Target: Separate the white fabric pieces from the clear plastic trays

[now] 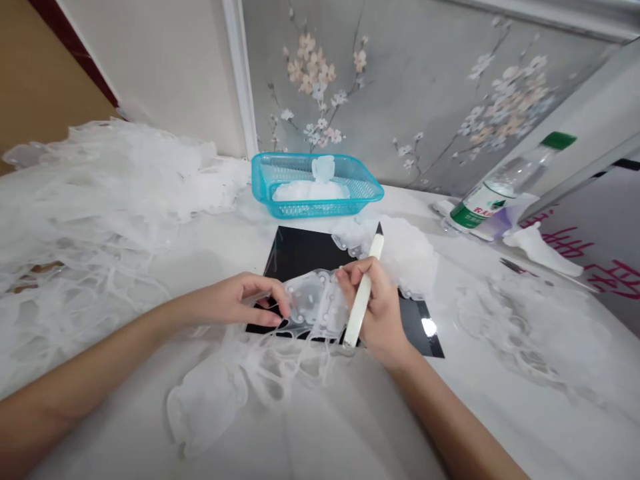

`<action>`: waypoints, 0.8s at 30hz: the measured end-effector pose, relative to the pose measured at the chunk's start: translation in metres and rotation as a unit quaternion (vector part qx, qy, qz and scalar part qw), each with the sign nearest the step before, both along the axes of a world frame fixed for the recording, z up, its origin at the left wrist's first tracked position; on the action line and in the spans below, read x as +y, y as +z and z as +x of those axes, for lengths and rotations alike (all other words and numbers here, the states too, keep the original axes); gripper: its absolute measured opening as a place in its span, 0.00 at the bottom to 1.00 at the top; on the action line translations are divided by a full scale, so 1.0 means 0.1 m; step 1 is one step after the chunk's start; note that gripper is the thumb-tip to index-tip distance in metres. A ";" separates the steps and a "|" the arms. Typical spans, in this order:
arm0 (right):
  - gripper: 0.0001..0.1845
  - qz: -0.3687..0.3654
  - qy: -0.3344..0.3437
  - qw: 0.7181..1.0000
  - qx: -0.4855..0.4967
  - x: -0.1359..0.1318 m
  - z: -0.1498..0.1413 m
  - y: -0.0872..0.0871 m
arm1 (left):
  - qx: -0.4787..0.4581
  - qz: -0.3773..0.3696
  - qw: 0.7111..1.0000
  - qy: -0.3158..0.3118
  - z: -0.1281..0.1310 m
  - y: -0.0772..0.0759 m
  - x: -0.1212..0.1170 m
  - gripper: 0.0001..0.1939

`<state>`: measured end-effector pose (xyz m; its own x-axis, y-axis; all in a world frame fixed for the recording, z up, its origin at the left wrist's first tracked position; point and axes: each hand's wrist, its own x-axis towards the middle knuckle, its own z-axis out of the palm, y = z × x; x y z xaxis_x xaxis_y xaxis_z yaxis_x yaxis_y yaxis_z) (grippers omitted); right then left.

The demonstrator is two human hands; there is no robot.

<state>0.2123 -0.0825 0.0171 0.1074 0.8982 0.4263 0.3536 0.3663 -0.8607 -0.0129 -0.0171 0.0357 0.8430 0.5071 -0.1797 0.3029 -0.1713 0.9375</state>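
Note:
On a black board (300, 250) lies a translucent, soft-looking sheet (313, 300) with small round marks and cut-out edges. My left hand (245, 300) grips its left edge, thumb below and fingers curled above. My right hand (375, 307) is closed around a white stick-like tool (361, 303) with a dark pointed end directed away from me. The thumb and index fingertip of that hand touch the sheet's upper right edge. Stringy offcuts (280, 373) trail from the sheet towards me, beside a loose whitish piece (207, 403).
Behind the board stands a blue plastic basket (320, 212) holding white pieces. More white pieces (407, 257) are stacked at the board's right. A large heap of translucent scraps (115, 180) covers the left side. A green-capped bottle (483, 200) and tweezers-like tool (517, 267) are at right.

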 end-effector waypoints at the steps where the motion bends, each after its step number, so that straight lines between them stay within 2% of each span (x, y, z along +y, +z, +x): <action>1: 0.10 0.013 -0.003 1.000 -0.023 0.00 -0.01 -0.02 | 0.011 0.018 1.000 -0.009 0.02 -0.01 -0.01 0.04; 4: 0.10 0.048 -0.008 0.994 -0.093 -0.02 -0.02 -0.05 | 0.025 0.039 0.999 0.027 0.06 -0.02 -0.05 0.05; 8: 0.11 0.067 -0.050 0.983 -0.165 -0.01 0.00 -0.06 | -0.025 0.074 0.983 0.164 0.08 0.00 -0.07 0.06; 10: 0.12 0.059 -0.056 0.981 -0.178 0.00 0.02 -0.07 | -0.039 0.088 0.975 0.198 0.08 0.00 -0.05 0.09; 13: 0.12 0.042 -0.059 0.980 -0.186 0.03 0.05 -0.10 | -0.018 0.072 0.984 0.165 0.07 -0.04 -0.02 0.14; 15: 0.12 0.028 -0.066 0.981 -0.182 0.05 0.06 -0.12 | -0.009 0.037 0.989 0.142 0.07 -0.07 -0.02 0.12; 17: 0.12 0.015 -0.075 0.983 -0.167 0.06 0.07 -0.13 | -0.014 0.006 0.988 0.155 0.08 -0.12 -0.03 0.15; 19: 0.13 0.012 -0.086 0.984 -0.156 0.06 0.07 -0.12 | -0.034 0.020 0.980 0.194 0.09 -0.15 -0.04 0.14; 21: 0.14 0.020 -0.094 0.982 -0.164 0.06 0.06 -0.10 | -0.050 0.058 0.975 0.209 0.09 -0.18 -0.03 0.06; 24: 0.13 0.039 -0.122 0.974 -0.186 0.02 0.04 -0.06 | -0.022 0.083 0.982 0.168 0.08 -0.21 0.00 0.12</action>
<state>0.2163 -0.0806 0.0114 0.1387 0.8283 0.5429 0.7201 0.2920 -0.6295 -0.0054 -0.0168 0.0149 0.6278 0.7774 -0.0380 0.3287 -0.2206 0.9183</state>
